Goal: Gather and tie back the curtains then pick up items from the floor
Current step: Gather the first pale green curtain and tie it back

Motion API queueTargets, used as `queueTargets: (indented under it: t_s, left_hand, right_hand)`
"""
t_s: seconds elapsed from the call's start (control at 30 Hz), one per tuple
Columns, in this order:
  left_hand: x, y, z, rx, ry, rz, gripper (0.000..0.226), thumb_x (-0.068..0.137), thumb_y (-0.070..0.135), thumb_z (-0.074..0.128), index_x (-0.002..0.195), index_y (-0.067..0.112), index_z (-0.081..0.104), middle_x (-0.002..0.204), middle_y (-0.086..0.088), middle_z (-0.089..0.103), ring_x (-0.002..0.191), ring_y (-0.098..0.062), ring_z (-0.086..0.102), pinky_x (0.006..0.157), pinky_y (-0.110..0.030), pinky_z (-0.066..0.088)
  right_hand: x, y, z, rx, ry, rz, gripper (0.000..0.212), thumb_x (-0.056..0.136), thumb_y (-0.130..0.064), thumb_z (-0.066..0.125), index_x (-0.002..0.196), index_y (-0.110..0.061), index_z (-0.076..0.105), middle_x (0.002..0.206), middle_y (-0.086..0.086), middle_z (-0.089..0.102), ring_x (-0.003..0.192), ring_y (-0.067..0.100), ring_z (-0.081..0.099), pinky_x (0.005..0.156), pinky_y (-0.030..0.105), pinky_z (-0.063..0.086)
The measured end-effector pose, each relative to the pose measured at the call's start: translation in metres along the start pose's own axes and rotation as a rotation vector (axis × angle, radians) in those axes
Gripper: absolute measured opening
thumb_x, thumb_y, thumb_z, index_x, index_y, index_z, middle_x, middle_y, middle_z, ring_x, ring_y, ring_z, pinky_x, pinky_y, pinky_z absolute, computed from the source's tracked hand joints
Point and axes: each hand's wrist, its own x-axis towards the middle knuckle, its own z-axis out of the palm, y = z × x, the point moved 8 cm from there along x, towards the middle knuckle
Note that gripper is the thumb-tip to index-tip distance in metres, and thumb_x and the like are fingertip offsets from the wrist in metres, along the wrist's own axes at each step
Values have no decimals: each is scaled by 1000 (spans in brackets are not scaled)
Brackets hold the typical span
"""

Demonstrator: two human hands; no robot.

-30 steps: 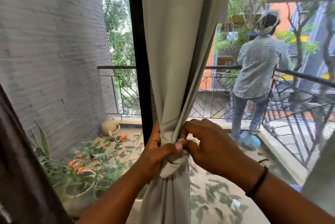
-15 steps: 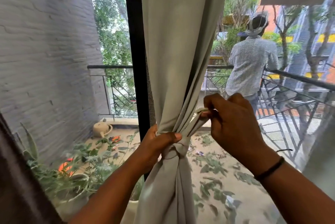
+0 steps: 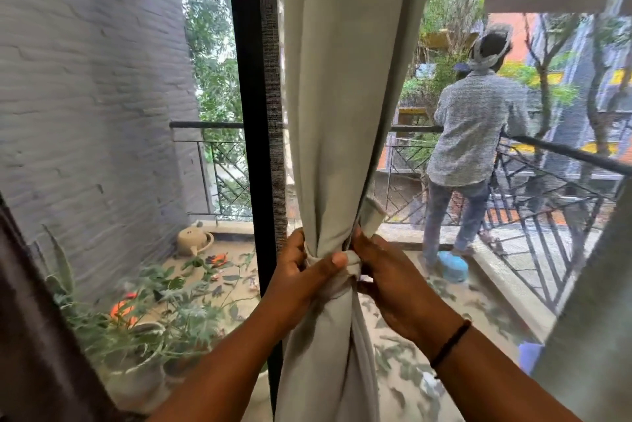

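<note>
Grey-green cloth is filling both grips: the left hand point(image 3: 294, 276) is curling round the gathered curtain point(image 3: 338, 113) from nine o'clock, its thumb pressing across the tie point(image 3: 345, 262), while the right hand point(image 3: 386, 271) is clenching the bundle from three o'clock, fingers tucked behind the fabric. A loose tail point(image 3: 371, 216) of the tie is poking up at one o'clock from the knot. The curtain is hanging at the centre of the view, cinched between the hands, beside the black frame point(image 3: 254, 96) at its nine o'clock. Judging from this, the knot is being snugged, and doing it well probably means pinning the crossing with the left thumb while drawing the tail sideways, so the folds are staying bunched. Beyond the glass, at two o'clock, a person point(image 3: 475, 127) is standing at the railing point(image 3: 564, 151); floor items inside are not showing.
</note>
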Motion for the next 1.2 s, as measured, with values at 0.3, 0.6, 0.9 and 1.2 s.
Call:
queueTargets:
  t_s: [0.3, 0.6, 0.9, 1.2]
  left_hand:
    - [12, -4, 8, 38, 143, 38, 31, 69, 12, 77, 98, 23, 73, 90, -5, 75, 82, -23, 73, 62, -27, 57]
    - [21, -8, 11, 240, 73, -66, 24, 69, 12, 75, 91, 20, 69, 79, 6, 75, 73, -11, 72, 57, -15, 52]
    - [37, -12, -3, 271, 156, -89, 31, 61, 20, 74, 92, 20, 71, 85, 5, 75, 79, -12, 72, 62, -19, 54]
    - [32, -11, -9, 393, 196, -16, 39, 57, 27, 71, 96, 25, 69, 85, 12, 73, 79, -5, 68, 63, -18, 51]
  right_hand:
    - [-4, -4, -15, -34, 199, -21, 46, 76, -57, 62, 82, -13, 73, 83, 5, 75, 67, 12, 68, 53, 16, 47]
    - [5, -2, -43, 20, 542, -24, 29, 86, -32, 67, 61, -16, 65, 64, 0, 67, 54, 10, 59, 56, 29, 47]
    - [68, 11, -40, 142, 490, 231, 19, 85, 0, 50, 69, -8, 56, 56, 7, 50, 28, 8, 43, 30, 11, 28]
    - [112, 21, -36, 45, 344, 228, 24, 92, -5, 40, 72, -15, 46, 72, 4, 50, 61, 17, 52, 54, 27, 50]
